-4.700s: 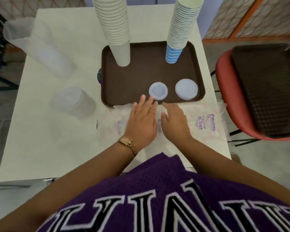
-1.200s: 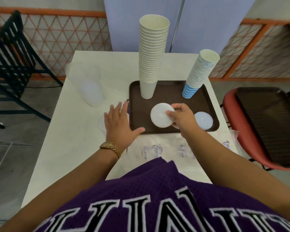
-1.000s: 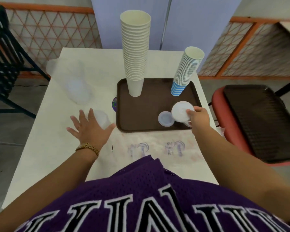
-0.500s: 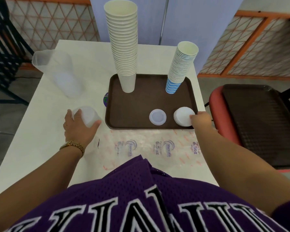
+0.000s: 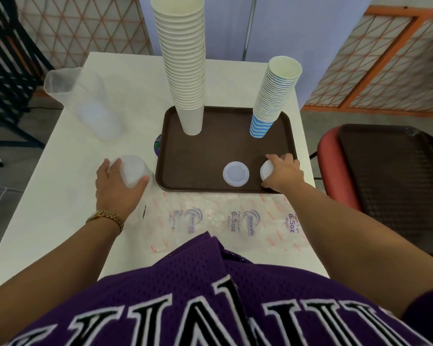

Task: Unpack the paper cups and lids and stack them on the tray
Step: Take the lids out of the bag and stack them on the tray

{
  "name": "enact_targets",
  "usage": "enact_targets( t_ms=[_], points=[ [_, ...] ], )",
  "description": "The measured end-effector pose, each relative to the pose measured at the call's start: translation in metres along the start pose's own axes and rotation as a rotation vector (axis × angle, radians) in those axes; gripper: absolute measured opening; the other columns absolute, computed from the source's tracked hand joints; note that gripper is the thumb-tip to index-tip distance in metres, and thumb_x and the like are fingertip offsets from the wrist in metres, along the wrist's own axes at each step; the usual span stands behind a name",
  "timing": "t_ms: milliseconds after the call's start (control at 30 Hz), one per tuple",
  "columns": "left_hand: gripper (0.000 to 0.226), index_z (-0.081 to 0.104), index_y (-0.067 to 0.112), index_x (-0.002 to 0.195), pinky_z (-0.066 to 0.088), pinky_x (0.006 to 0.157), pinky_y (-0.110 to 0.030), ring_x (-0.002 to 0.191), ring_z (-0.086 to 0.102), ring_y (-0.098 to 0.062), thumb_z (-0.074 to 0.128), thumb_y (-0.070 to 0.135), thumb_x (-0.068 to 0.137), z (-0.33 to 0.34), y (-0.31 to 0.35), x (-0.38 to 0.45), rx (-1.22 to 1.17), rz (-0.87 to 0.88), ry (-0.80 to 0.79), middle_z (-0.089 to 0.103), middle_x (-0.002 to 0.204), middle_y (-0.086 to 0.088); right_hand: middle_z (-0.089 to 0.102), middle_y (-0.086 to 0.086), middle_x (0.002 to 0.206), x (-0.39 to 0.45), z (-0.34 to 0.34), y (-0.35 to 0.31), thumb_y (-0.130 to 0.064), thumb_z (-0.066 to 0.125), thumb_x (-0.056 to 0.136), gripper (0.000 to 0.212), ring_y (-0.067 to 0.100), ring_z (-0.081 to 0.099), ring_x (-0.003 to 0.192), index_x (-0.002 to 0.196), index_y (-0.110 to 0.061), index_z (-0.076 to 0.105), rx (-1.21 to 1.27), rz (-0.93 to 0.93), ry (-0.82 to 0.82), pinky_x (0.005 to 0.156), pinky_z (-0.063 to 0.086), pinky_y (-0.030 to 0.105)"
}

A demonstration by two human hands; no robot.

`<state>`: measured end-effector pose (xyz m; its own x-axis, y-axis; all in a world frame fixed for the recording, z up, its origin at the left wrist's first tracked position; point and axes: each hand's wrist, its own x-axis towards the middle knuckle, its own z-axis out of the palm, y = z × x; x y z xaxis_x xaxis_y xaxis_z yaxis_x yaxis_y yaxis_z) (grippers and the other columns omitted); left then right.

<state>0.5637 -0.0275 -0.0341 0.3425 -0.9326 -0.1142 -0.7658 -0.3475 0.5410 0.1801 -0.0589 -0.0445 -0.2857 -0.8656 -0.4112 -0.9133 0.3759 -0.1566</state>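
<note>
The worktop (image 5: pixel 90 231) carries everything, and I keep the brown tray (image 5: pixel 218 151) square in front of me so both hands reach it without leaning. At its eleven o'clock corner stands the tall stack of cream cups (image 5: pixel 183 63), upright on its base, and at one o'clock the shorter stack of blue-striped cups (image 5: pixel 273 96), leaning a little to the right; I judge I put them at the back so the near edge stays free for lids. Off the tray at ten o'clock lies a clear sleeve (image 5: pixel 83 103) on its side, its mouth facing away from me, with what look like pale lids inside. At six o'clock, between the tray and me, the emptied printed wrapper (image 5: pixel 225 221) lies flat, out of the way. My left hand (image 5: pixel 118 186) is at nine o'clock, fingers and thumb curled round a second clear sleeve of lids (image 5: pixel 133 171) on the worktop just beside the tray, ready, I think, to bring it over. My right hand (image 5: pixel 283 174) rests at the tray's five o'clock corner, fingers curled over a small pile of white lids (image 5: pixel 265 169) to settle it there. Just to its left, apart from it, a single round translucent lid (image 5: pixel 236 174) lies flat with a raised rim.
</note>
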Motion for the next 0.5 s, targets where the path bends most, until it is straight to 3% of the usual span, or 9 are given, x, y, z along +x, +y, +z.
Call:
enact_targets(
  t_ms=[133, 200, 333, 500],
  points=[
    [0.097, 0.019, 0.016, 0.154, 0.028, 0.117, -0.044, 0.146, 0.022, -0.028, 0.074, 0.045, 0.08, -0.001, -0.004, 0.002, -0.071, 0.024, 0.008, 0.013, 0.159, -0.007, 0.024, 0.01, 0.149, 0.002, -0.003, 0.0, -0.04, 0.084, 0.07, 0.097, 0.035, 0.027, 0.136, 0.149, -0.037, 0.028, 0.006, 0.008, -0.06, 0.108, 0.037, 0.051],
    [0.107, 0.013, 0.018, 0.155, 0.028, 0.116, -0.044, 0.145, 0.023, -0.027, 0.081, 0.04, 0.075, -0.003, -0.005, 0.002, -0.156, 0.03, 0.013, 0.013, 0.159, -0.007, 0.022, 0.01, 0.154, 0.0, -0.003, 0.0, -0.044, 0.083, 0.071, 0.096, 0.034, 0.023, 0.14, 0.149, -0.035, 0.028, 0.016, 0.005, -0.013, 0.111, 0.034, 0.051],
    [0.123, 0.003, 0.028, 0.155, 0.028, 0.115, -0.044, 0.143, 0.027, -0.025, 0.089, 0.029, 0.067, -0.007, -0.01, 0.002, -0.327, -0.022, 0.005, 0.014, 0.158, -0.004, 0.023, 0.009, 0.158, -0.008, -0.005, -0.016, -0.049, 0.074, 0.079, 0.081, 0.032, 0.019, 0.145, 0.147, -0.029, 0.036, 0.092, -0.083, 0.192, 0.115, 0.026, 0.05],
    [0.13, -0.005, 0.028, 0.154, 0.023, 0.116, -0.038, 0.144, 0.024, -0.022, 0.09, 0.022, 0.066, -0.003, -0.021, 0.0, -0.44, -0.014, -0.074, 0.018, 0.159, -0.002, 0.036, 0.006, 0.153, -0.025, -0.002, -0.059, -0.04, 0.071, 0.085, 0.058, 0.029, 0.023, 0.143, 0.138, -0.024, 0.051, 0.126, -0.286, 0.269, 0.114, 0.025, 0.049]
  ],
)
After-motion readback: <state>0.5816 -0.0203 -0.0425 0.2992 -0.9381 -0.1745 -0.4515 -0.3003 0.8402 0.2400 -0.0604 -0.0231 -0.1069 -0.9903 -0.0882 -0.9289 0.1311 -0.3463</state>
